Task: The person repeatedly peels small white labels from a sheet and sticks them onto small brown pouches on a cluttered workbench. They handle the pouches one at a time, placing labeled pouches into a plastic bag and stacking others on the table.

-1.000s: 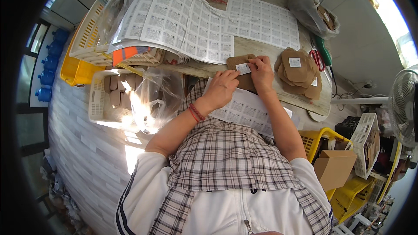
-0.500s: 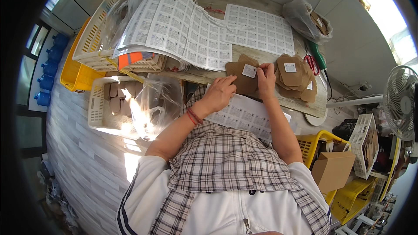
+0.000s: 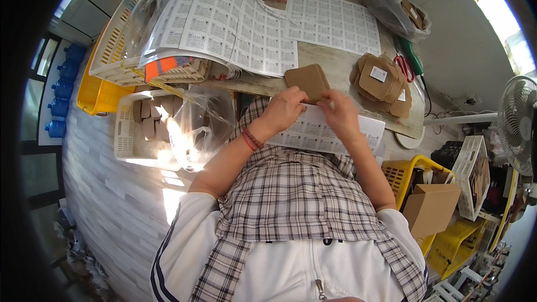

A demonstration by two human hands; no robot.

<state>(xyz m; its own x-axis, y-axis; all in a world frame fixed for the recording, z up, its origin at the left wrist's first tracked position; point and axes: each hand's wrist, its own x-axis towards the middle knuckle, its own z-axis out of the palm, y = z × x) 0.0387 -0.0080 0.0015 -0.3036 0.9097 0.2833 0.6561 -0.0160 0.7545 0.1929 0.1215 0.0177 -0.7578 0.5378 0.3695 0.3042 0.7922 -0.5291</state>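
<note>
A brown cardboard piece with rounded corners lies at the table's near edge, its visible face plain. Just below it, across my lap, rests a white sheet of printed labels. My left hand is closed with its fingertips pinching the sheet's top edge, close to the cardboard. My right hand is beside it, fingers curled together at the cardboard's lower right corner; what they hold, if anything, is hidden. Further right sits a pile of similar cardboard pieces, the top one bearing a small white label.
Large label sheets cover the table's left and back, partly over a cream crate. Red-handled scissors, a green-handled tool and a plastic bag stand right. Crates and a fan flank the table.
The white label seen on the cardboard between my hands no longer shows. My right hand has moved down off the cardboard toward the sheet's edge. The whole view has shifted slightly.
</note>
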